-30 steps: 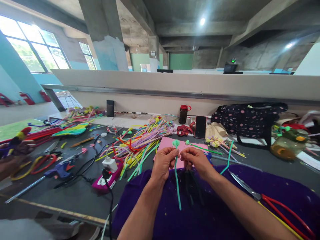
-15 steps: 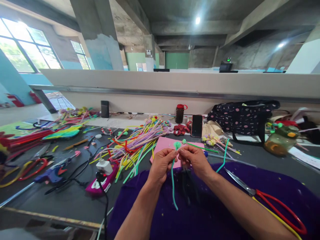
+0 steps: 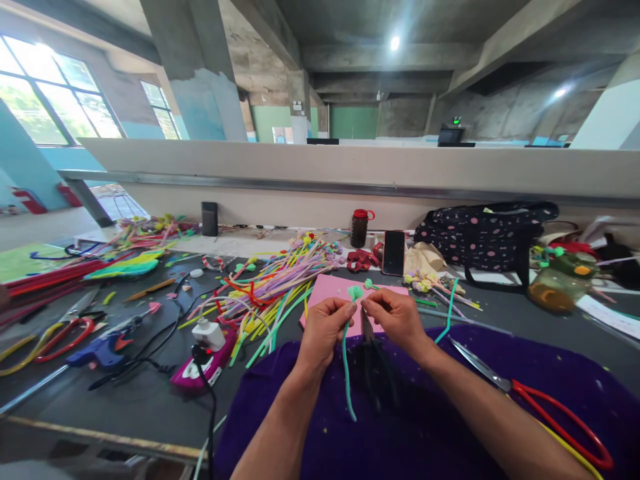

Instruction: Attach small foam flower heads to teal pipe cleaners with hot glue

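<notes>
My left hand (image 3: 325,327) is closed, thumb and fingertips pinching a mint-green pipe cleaner (image 3: 347,373). Its looped, flower-like head (image 3: 355,292) pokes up above the fingertips, and its stem hangs down over the purple cloth (image 3: 280,413). Just to the right, my right hand (image 3: 395,317) is pinched with a small gap from the left; what its fingertips hold, if anything, is too small to make out. Below and between the hands lie dark-handled pliers (image 3: 369,333), jaws pointing away from me over a pink pad (image 3: 325,287).
Red-handled scissors (image 3: 510,385) lie by my right forearm. A bent green pipe cleaner (image 3: 450,313) is near them. Leftward are a heap of coloured pipe cleaners (image 3: 290,273), a purple power strip (image 3: 205,367) and a blue glue gun (image 3: 107,347). A phone (image 3: 393,253) stands behind.
My right hand has moved slightly right and up, away from the left fingertips, uncovering the pliers' jaws. My left hand still grips the green pipe cleaner in about the same place.
</notes>
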{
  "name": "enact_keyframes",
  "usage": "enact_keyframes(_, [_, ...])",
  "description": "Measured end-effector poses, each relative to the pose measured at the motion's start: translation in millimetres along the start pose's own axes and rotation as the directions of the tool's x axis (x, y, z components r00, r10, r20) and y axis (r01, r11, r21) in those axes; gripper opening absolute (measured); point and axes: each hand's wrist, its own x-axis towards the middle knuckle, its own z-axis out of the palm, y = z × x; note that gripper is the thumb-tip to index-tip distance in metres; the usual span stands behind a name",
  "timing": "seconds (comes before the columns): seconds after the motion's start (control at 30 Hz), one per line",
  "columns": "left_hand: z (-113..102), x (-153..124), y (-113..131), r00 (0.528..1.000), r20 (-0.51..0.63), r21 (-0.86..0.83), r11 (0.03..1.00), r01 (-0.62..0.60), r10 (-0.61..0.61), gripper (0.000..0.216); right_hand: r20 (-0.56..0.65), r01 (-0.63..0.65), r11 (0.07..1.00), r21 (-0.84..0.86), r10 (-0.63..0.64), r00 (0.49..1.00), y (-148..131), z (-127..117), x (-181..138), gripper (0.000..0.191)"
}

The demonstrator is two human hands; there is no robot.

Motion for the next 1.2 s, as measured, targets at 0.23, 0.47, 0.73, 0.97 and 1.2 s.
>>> enact_keyframes(0.23, [2.8,-1.2,0.5,1.0,-0.005,0.046,0.999,-0.004,0.005,0.03,-0.039,0.165,0.966,-0.197,-0.176,0.984,-1.0,-1.3,-0.5,0.02])
enact_keyframes(0.47, [5.2,-2.7,2.4,1.0,-0.01,0.07,0.998,0.004,-0.003,0.03,-0.023,0.164,0.954,-0.249,-0.175,0.984,0.6,-0.3,0.3,0.022])
enact_keyframes(0.73, [5.2,-3.1,1.5,1.0,-0.003,0.092,0.996,0.003,-0.002,0.031,-0.024,0.16,0.95,-0.267,-0.173,0.985,4.4,0.7,0.9,0.023])
enact_keyframes(0.97, [4.8,-1.9,0.1,1.0,0.002,0.096,0.995,-0.005,0.004,0.028,-0.014,0.154,0.949,-0.274,-0.164,0.986,4.4,0.0,1.1,0.024])
enact_keyframes(1.2, [0.7,1.2,-1.8,1.0,0.024,-0.04,0.999,0.017,-0.016,0.025,-0.016,0.18,0.959,-0.221,-0.188,0.982,-1.4,1.1,-2.1,0.022])
